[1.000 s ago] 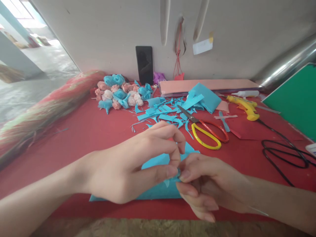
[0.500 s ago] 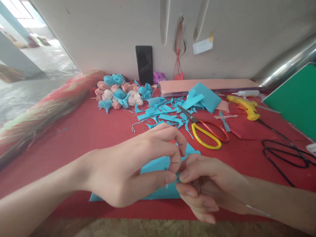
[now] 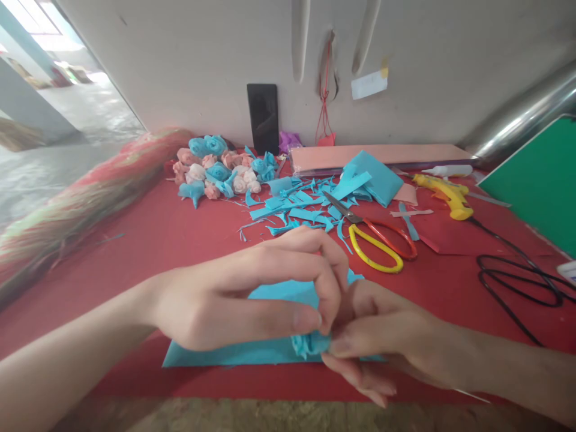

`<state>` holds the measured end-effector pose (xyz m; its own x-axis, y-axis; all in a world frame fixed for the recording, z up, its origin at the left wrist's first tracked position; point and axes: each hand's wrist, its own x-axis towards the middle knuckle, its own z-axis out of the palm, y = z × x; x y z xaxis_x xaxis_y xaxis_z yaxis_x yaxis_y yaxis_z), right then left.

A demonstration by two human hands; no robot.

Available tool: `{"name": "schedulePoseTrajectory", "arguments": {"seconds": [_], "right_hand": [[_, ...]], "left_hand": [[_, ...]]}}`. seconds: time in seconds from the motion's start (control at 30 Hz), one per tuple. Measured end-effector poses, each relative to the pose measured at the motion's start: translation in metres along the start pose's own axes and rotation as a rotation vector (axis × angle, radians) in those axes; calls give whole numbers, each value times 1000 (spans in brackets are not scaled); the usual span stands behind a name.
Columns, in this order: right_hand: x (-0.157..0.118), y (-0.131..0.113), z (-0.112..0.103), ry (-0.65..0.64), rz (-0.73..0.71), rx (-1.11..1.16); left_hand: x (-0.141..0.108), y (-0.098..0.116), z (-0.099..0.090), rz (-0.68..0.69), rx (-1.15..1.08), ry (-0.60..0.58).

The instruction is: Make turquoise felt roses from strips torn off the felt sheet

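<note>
Between my two hands is a small blue crepe paper flower (image 3: 310,344), its ruffled edge showing below my fingers. My left hand (image 3: 261,288) bends over it from the left, thumb and fingertips pinched on its upper side. From the right, my right hand (image 3: 382,330) grips its base between thumb and index finger, with the other fingers curled loosely underneath. Part of the flower is hidden by my fingers. Beneath the hands lies a flat blue crepe paper sheet (image 3: 216,355) on the red tabletop (image 3: 148,240).
Scissors (image 3: 375,247) with yellow and red handles lie beyond my hands, beside blue paper scraps (image 3: 306,210). Finished paper flowers (image 3: 220,171) are heaped at back left near an upright phone (image 3: 264,119). A yellow glue gun (image 3: 450,195) trails a black cord (image 3: 508,264) at right.
My left fingers have closed in toward my right hand. The flower has turned, so its ruffled blue edge now shows below my left thumb.
</note>
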<state>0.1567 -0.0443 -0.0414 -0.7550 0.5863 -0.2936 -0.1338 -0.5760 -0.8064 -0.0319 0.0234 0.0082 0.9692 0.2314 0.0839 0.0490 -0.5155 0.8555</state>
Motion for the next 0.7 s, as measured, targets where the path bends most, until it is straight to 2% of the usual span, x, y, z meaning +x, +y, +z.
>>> {"name": "schedulePoseTrajectory", "arguments": {"seconds": [0.13,0.3,0.4,0.53,0.7], "right_hand": [[-5,-10,6,0,21,-296],[-5,-14,10,18,-19,-521],[-6,-8,11,89,-158,-691],[-7,-1,10,90,-436,-993],[-8,-5,8,96,-571,-1233]], "left_hand": [[3,-3,2,-37,-22,-44],[7,-2,5,-66,-41,-130],[6,-2,5,-78,-43,-114],[4,-2,3,-83,-61,-95],[5,0,2,-68,-115,-115]]}}
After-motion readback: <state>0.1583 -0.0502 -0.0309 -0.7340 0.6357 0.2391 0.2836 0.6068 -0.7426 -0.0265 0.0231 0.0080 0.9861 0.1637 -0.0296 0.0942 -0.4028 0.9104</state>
